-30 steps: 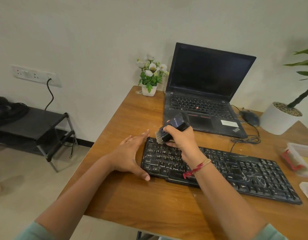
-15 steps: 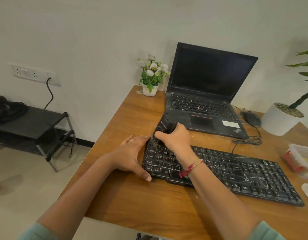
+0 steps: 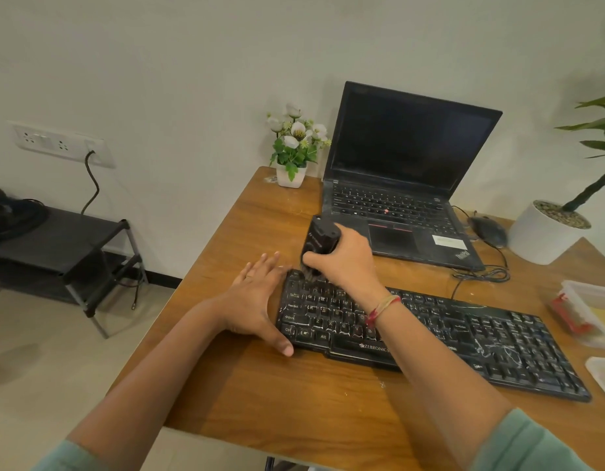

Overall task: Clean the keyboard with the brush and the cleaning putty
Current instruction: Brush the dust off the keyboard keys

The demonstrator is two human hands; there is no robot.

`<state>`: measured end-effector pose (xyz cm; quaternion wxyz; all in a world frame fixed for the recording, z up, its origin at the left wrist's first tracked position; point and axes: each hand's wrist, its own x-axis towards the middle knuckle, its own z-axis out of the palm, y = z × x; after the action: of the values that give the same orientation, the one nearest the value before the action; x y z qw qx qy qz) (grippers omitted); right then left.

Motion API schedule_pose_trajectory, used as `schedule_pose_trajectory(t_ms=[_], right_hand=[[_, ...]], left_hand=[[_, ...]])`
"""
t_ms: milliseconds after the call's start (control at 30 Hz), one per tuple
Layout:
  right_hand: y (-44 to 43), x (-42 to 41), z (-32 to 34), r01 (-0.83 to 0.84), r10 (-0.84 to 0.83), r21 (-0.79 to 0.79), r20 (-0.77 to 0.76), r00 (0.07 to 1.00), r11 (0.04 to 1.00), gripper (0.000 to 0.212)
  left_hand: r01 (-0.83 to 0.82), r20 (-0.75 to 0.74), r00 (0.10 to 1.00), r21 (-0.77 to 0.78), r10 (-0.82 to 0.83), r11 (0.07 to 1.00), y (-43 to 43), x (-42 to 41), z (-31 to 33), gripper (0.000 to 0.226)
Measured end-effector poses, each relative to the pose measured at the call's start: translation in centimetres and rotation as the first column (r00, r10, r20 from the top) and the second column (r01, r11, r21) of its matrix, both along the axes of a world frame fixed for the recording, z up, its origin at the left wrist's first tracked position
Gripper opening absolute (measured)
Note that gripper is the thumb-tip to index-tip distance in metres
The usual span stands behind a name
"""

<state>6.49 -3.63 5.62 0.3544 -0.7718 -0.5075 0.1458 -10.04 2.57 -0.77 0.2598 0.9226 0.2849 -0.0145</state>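
Left hand point(image 3: 256, 300) flat, right hand point(image 3: 345, 263) curled in a grip

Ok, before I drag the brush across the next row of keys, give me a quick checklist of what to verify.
1. Brush grip: the right hand grips the black chunky-handled brush. Ok.
2. Bristle contact: the bristles sit on the far-left corner keys of the black full-size keyboard. Ok.
3. Keyboard steadied: the left hand lies flat on the brown wooden table, thumb against the keyboard's near-left corner. Ok.
4. Right half free of dirt: white streaks show on those keys. Not ok.
5. Putty ready: a clear plastic box sits at the table's right edge, contents unclear. Cannot tell.
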Motion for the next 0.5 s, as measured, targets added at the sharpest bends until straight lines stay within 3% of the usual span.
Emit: schedule_pose_trajectory(t_ms=[100, 200, 233, 300, 367, 500], right_hand=[[-0.3, -0.5, -0.2, -0.070, 0.070, -0.014, 0.021, 0.997, 0.997, 0.022], [-0.3, -1.1, 0.2, -0.148, 0.142, -0.068, -0.096, 0.985, 0.987, 0.024], [-0.1, -0.7, 0.4, -0.142, 0.138, -0.051, -0.071, 0.988, 0.989, 0.024], [-0.1, 0.0, 0.8, -0.098, 0.098, -0.005, 0.123, 0.988, 0.995, 0.022], [-0.6, -0.3, 0.5, -0.109, 0.110, -0.020, 0.169, 0.979, 0.994, 0.022], [-1.2, -0.9, 0.7, -0.197, 0.199, -0.068, 0.030, 0.979, 0.978, 0.023]], left_hand=[[-0.005, 0.014, 1.000, 0.000, 0.005, 1.000, 0.1, 0.0, -0.2, 0.153], [0.007, 0.033, 0.999, -0.004, -0.007, 1.000, 0.1, 0.1, -0.3, 0.151], [0.007, 0.027, 1.000, -0.001, -0.007, 1.000, 0.1, 0.1, -0.3, 0.151], [-0.006, 0.011, 1.000, 0.003, 0.006, 1.000, 0.2, 0.1, -0.3, 0.151], [-0.011, 0.006, 1.000, 0.004, 0.011, 1.000, 0.2, 0.0, -0.3, 0.152], [-0.001, 0.011, 1.000, 0.000, 0.001, 1.000, 0.2, 0.1, -0.5, 0.152]])
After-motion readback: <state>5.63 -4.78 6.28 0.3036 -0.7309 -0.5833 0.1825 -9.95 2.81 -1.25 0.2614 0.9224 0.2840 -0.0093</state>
